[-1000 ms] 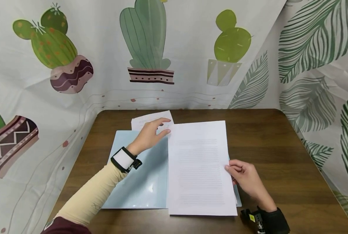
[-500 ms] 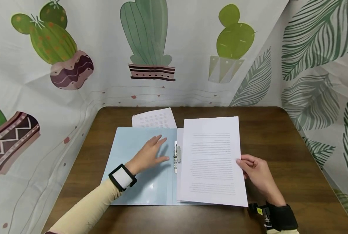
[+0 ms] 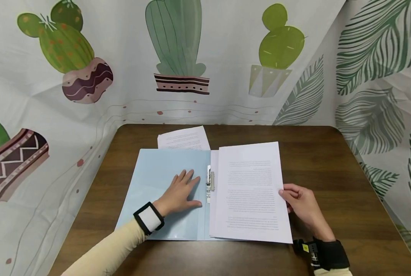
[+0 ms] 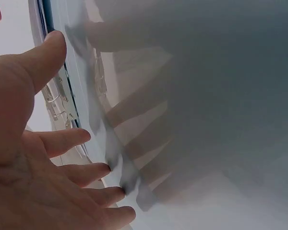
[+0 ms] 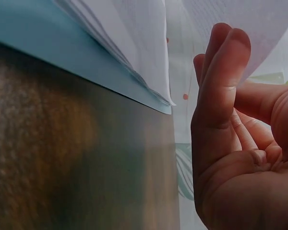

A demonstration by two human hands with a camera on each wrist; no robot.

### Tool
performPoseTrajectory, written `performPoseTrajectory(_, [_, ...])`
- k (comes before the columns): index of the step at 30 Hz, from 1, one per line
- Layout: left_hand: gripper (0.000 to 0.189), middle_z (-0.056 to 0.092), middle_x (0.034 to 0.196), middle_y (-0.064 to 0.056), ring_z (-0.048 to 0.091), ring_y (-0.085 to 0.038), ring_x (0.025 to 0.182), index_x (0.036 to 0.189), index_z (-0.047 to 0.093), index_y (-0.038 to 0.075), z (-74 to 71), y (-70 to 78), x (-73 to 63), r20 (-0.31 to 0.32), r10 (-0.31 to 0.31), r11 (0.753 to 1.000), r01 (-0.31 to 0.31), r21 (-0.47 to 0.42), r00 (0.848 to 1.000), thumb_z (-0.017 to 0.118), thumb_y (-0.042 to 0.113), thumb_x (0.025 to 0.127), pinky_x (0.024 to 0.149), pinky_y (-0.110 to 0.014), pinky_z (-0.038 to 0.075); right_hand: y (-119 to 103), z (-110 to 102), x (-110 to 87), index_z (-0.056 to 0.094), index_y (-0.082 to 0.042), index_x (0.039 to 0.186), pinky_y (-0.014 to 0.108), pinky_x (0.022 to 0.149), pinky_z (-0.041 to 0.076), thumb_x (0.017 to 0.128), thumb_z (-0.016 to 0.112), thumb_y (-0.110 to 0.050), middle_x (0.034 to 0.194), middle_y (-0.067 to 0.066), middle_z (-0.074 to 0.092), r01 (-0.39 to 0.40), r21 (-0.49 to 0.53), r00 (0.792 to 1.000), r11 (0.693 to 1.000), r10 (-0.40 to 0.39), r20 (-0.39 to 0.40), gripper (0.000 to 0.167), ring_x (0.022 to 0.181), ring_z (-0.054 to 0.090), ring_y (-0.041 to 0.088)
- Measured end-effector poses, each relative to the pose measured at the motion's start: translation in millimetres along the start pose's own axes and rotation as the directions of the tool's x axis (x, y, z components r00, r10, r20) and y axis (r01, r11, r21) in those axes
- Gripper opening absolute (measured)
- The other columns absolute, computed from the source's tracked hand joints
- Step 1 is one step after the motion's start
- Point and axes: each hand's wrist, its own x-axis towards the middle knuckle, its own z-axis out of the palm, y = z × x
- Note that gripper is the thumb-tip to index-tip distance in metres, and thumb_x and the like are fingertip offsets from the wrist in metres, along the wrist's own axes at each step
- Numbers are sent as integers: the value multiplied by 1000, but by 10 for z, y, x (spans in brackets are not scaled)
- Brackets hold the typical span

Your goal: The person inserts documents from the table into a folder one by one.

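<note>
A light blue folder (image 3: 164,165) lies spread on the table, with a metal clip (image 3: 210,182) along its spine. Over its right half, my right hand (image 3: 303,205) pinches the right edge of a printed sheet (image 3: 250,195) between thumb and fingers. In the right wrist view this sheet (image 5: 273,28) is lifted apart from the stack of papers (image 5: 129,43) on the folder. My left hand (image 3: 178,194) is spread, palm down, over the folder's left cover, its fingers pointing towards the clip. The left wrist view shows its fingers (image 4: 72,141) straight, close over the glossy cover.
Another printed paper (image 3: 184,138) sticks out from behind the folder's top edge. The brown wooden table (image 3: 336,172) extends to the right of the papers. A cactus-print cloth (image 3: 229,50) hangs behind the table.
My right hand has drawn the sheet to the right, uncovering the clip. My left hand has left the sheet's top corner and come down, fingers spread, over the left cover.
</note>
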Motion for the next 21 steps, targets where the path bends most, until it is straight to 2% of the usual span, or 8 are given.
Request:
performPoseTrajectory(6, [86, 31, 161, -30, 22, -56, 149, 151, 48, 2, 22, 13, -14, -28, 1, 1000, 0, 20, 1000, 80, 49, 87, 114, -72, 22, 32, 46, 23, 65, 5, 127, 33, 58, 57, 103, 66, -19, 103, 16, 76, -22, -5, 1000, 1000, 22, 16, 35, 70, 67, 19])
performPoseTrajectory(21, [83, 30, 162, -28, 20, -55, 149, 149, 52, 4, 61, 20, -14, -38, -17, 1000, 18, 22, 999, 80, 49, 86, 115, -71, 21, 49, 165, 75, 64, 4, 129, 33, 58, 57, 102, 67, -20, 103, 15, 76, -49, -22, 998, 999, 50, 31, 36, 71, 67, 20])
